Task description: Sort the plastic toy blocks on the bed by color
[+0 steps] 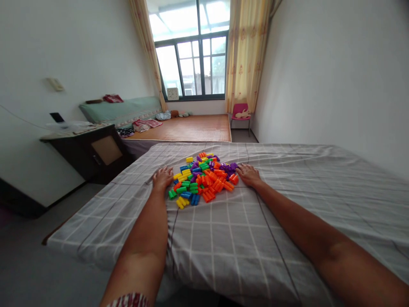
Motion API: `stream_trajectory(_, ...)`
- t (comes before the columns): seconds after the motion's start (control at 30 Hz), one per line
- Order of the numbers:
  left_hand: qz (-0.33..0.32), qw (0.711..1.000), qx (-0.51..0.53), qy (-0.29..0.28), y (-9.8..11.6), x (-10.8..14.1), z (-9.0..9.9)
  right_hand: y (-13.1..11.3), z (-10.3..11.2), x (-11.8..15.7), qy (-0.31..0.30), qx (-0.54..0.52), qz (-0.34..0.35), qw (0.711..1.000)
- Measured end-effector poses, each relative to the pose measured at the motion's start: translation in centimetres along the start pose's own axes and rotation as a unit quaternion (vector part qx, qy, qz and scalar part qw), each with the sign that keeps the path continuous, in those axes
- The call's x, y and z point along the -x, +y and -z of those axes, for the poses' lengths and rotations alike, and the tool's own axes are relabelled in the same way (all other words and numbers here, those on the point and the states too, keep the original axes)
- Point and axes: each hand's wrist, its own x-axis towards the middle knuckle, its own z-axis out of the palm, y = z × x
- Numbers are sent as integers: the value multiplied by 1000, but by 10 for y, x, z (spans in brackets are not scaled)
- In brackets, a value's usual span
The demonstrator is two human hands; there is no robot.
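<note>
A heap of plastic building blocks [204, 179] in orange, yellow, green, blue and purple lies on the grey checked cloth [217, 238]. At the heap's left edge, my left hand [163, 177] rests on the cloth with its fingers spread, close to yellow blocks [182, 175]. On the far right side, my right hand [249, 175] lies with its fingers stretched toward the purple blocks [231, 168]; its fingertips appear to touch them. Neither hand holds a block. Orange blocks [217, 182] gather mostly on the heap's right, green and blue ones toward the near left.
Beyond the cloth-covered surface stands a bed [198, 128] with clothes [145, 124] on it. A dark cabinet [96, 153] is at the left. A pink chair [240, 111] holding a soft toy stands by the curtain [244, 55]. A white wall [335, 76] runs along the right.
</note>
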Motion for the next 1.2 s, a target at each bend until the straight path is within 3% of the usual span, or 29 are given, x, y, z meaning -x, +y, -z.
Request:
stream_trajectory(0.1,-12,1000,4,2,-2,-6,-2,13,5,7,-1,-2,25,1000)
stream_trajectory(0.2,-19,999,24,11,1,-8,0,46,12,30,15,15,32,999)
stream_trajectory(0.33,-46,995,48,79,28,4,20,97,17,74,11,42,-2,999)
stream_trajectory(0.43,-112,979,80,151,77,30,46,115,20,95,-1,43,19,999)
stream_trajectory(0.53,-281,934,151,161,149,75,60,116,24,99,14,33,-13,999)
stream_trajectory(0.67,-562,809,168,25,244,151,39,113,27,97,35,7,-76,996)
stream_trajectory(0.77,-651,751,77,-73,283,190,12,114,26,99,54,0,-72,996)
stream_trajectory(0.8,-653,750,45,-89,288,195,5,115,26,100,61,0,-68,996)
stream_trajectory(0.87,-624,777,-4,-83,287,194,-4,116,25,103,70,0,-64,995)
stream_trajectory(1.0,-510,859,-52,6,262,161,-4,114,27,106,78,-2,-63,995)
stream_trajectory(1.2,-378,916,-45,125,240,129,5,111,31,108,73,4,-61,995)
